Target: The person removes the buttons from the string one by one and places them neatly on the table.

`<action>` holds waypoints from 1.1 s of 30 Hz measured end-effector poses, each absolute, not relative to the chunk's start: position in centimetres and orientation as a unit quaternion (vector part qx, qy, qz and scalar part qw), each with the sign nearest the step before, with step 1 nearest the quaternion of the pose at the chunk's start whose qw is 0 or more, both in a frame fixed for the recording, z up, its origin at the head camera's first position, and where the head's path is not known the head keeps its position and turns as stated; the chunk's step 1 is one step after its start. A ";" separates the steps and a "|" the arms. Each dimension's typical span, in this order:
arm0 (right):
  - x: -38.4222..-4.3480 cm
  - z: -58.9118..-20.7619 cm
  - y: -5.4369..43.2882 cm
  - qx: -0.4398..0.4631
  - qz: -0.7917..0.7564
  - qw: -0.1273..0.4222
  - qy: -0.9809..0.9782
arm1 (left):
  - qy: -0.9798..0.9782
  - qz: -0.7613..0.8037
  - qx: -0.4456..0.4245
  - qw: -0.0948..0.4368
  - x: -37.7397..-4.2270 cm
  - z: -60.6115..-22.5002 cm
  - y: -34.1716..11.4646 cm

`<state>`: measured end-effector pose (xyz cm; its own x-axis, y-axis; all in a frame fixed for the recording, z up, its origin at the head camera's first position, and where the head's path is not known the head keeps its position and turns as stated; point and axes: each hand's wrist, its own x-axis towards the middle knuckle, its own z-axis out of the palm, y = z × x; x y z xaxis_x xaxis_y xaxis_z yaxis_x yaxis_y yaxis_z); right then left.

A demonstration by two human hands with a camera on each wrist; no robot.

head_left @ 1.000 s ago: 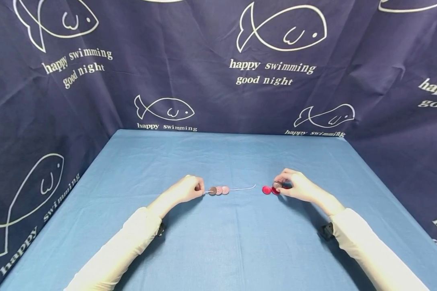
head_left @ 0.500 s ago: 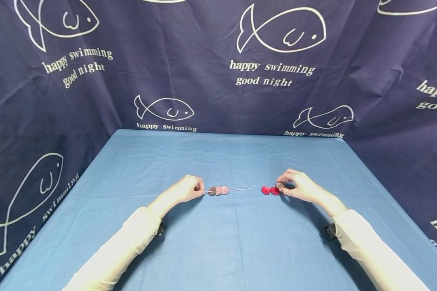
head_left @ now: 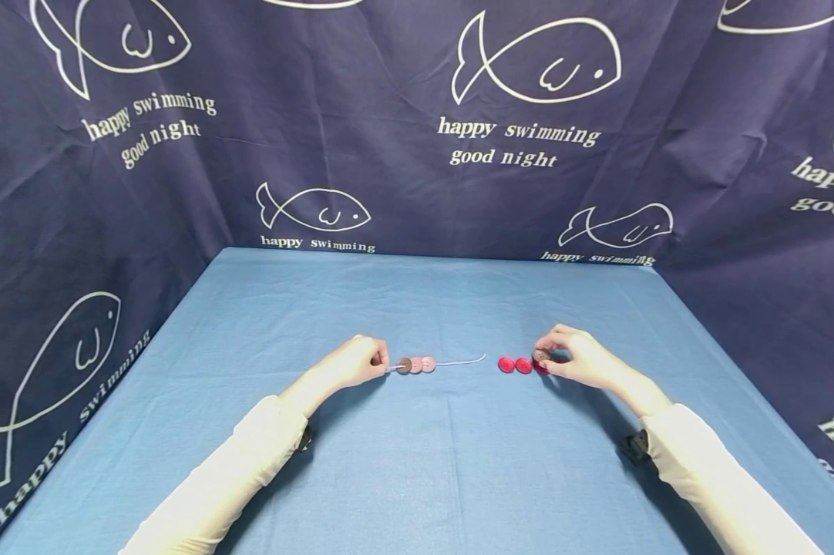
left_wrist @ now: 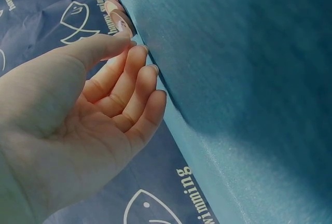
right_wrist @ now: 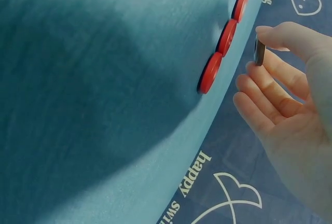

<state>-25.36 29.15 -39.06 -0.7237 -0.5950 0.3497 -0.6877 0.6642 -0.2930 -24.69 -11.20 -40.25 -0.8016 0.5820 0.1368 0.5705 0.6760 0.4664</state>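
Note:
My left hand (head_left: pixel 361 361) pinches a white string (head_left: pixel 459 362) between thumb and forefinger, just left of the buttons on it. A dark brown button (head_left: pixel 404 365) and two pink buttons (head_left: pixel 428 364) lie overlapping along the string, whose free end points right. In the left wrist view these buttons (left_wrist: pixel 120 21) show beyond the thumb tip. My right hand (head_left: pixel 575 356) pinches a greyish-brown button (right_wrist: pixel 259 51) by its edges, raised above the table. Beneath and left of it is a row of red buttons (head_left: pixel 506 364), partly hidden by the hand in the head view.
A blue cloth (head_left: pixel 417 462) covers the table. In the right wrist view, several red buttons (right_wrist: pixel 210 72) lie flat in a line. Dark blue curtains (head_left: pixel 403 92) with white fish prints stand behind the table and at both sides.
My right hand has shifted slightly right along the red row with the greyish-brown button, uncovering more of the red buttons. The left hand and the string stay almost still.

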 end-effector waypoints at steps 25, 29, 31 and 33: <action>-25.0 -39.6 30.3 0.354 0.197 0.132 -0.904 | 0.920 0.250 0.300 0.019 -24.6 -40.2 -11.0; -25.0 -39.7 30.5 0.354 0.197 0.130 -0.905 | 0.921 0.250 0.298 0.018 -24.7 -40.2 -11.0; -25.0 -39.8 30.5 0.355 0.198 0.131 -0.904 | 0.921 0.251 0.296 0.018 -24.7 -40.3 -11.0; -25.0 -39.9 30.6 0.357 0.199 0.133 -0.903 | 0.922 0.252 0.295 0.018 -24.8 -40.3 -11.0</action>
